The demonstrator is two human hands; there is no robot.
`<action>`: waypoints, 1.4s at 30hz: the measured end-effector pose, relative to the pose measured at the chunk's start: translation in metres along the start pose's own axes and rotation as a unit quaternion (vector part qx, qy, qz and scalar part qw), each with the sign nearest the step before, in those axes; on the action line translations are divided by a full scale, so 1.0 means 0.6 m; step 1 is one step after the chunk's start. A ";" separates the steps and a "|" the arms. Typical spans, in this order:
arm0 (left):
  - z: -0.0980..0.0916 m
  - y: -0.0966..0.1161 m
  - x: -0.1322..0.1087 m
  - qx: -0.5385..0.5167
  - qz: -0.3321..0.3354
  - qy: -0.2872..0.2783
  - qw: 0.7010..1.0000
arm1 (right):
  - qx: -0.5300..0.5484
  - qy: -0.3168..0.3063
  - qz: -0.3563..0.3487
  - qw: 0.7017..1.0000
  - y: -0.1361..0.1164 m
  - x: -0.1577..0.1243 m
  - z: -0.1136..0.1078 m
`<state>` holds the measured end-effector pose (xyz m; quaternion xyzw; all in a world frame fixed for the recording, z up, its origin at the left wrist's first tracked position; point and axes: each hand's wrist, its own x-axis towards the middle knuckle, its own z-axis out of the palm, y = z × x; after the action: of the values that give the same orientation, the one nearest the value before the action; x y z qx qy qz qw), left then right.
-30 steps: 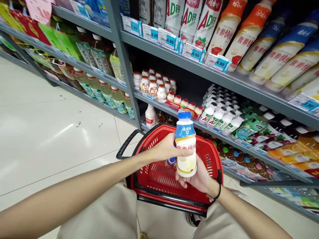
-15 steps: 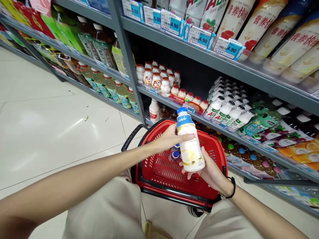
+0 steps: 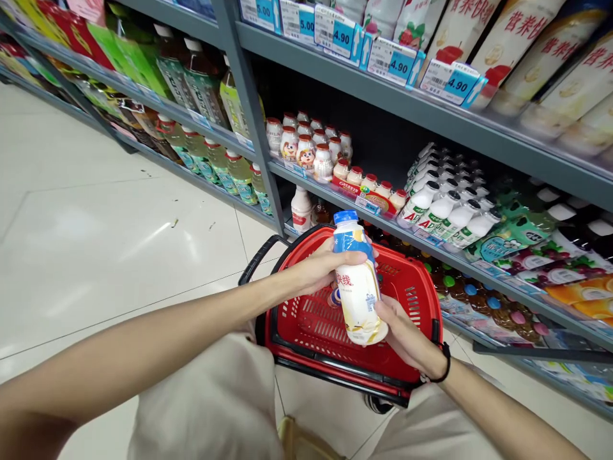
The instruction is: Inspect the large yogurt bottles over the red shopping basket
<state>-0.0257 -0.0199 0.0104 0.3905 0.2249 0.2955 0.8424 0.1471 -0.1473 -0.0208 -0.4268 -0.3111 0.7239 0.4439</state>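
A white plastic drink bottle [image 3: 358, 291] with a blue cap and a blue-and-gold label is held between both hands, tilted, above the red shopping basket [image 3: 316, 348]. My left hand [image 3: 330, 263] wraps round its upper part, the thumb lying across the label. Lower down, my right hand [image 3: 405, 332] grips the bottle's right side near the base, thumb on the label; its other fingers are hidden behind. A black band circles the right wrist. Inside the basket, a small blue-capped bottle [image 3: 336, 296] shows partly behind the held one.
Grey shelves [image 3: 412, 96] of drinks run along the front. Small red-capped bottles [image 3: 322, 163] and white AD bottles [image 3: 438, 214] stand on the middle shelf. The basket's black handle [image 3: 251, 265] sticks out left. Pale floor tiles [image 3: 119, 255] spread to the left.
The bottle has been turned about its long axis, so a different side of the label faces me. My left grip has shifted round it, and the right thumb now presses the label's lower side.
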 end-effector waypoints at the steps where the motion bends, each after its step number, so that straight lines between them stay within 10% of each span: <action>1: 0.000 0.001 -0.001 -0.010 -0.005 -0.003 1.000 | 0.020 -0.020 0.009 1.000 0.001 -0.001 0.002; 7: -0.006 0.012 -0.001 0.011 0.007 -0.031 0.999 | 0.074 -0.167 0.071 0.981 -0.006 -0.002 -0.004; 18: -0.020 0.007 0.007 0.048 0.020 0.071 0.996 | -0.107 0.024 -0.031 0.993 -0.008 -0.004 -0.018; 31: -0.017 0.005 0.003 0.066 0.064 -0.012 0.996 | -0.235 0.002 -0.085 0.968 0.028 -0.008 -0.029; 42: -0.020 0.003 -0.001 0.033 0.030 -0.033 0.998 | -0.439 -0.027 -0.133 0.888 0.019 -0.010 -0.030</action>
<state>-0.0342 -0.0133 0.0047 0.4338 0.1948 0.3000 0.8270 0.1604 -0.1561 -0.0361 -0.5131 -0.6627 0.4591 0.2946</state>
